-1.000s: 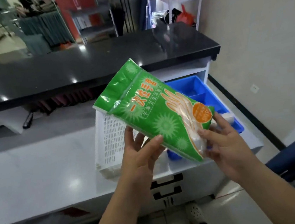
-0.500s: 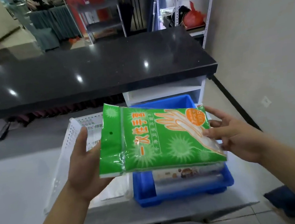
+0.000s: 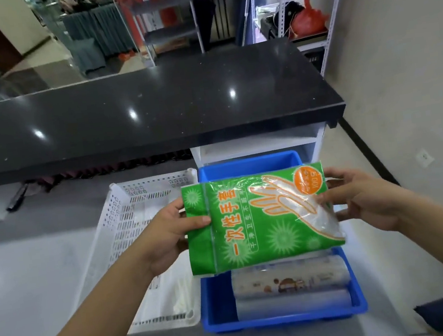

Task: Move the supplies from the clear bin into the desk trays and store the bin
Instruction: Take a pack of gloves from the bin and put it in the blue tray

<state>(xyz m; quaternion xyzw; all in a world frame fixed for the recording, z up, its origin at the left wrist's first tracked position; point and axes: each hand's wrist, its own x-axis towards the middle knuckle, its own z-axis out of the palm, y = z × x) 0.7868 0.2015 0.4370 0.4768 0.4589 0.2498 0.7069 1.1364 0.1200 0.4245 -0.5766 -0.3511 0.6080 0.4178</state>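
A green pack of disposable gloves (image 3: 259,218) hangs level above the blue tray (image 3: 245,165). My left hand (image 3: 167,232) grips the pack's left end, thumb on top. My right hand (image 3: 365,201) holds the right end, thumb on the clear window. Two rolls of plastic bags (image 3: 289,290) lie in the near end of the blue tray. A white perforated tray (image 3: 127,222) stands to the left, touching the blue one, with white items (image 3: 182,294) in its near end. The clear bin is not in view.
Both trays sit on a grey-white desk (image 3: 35,285). A raised black counter (image 3: 139,113) runs along the back. A white shelf unit (image 3: 259,147) stands under it. A beige wall (image 3: 405,91) closes the right side. A dark pen-like object (image 3: 16,198) lies far left.
The pack was tilted, then turned level and brought over the blue tray. My left hand shifted to its left end. The view moved closer over the trays.
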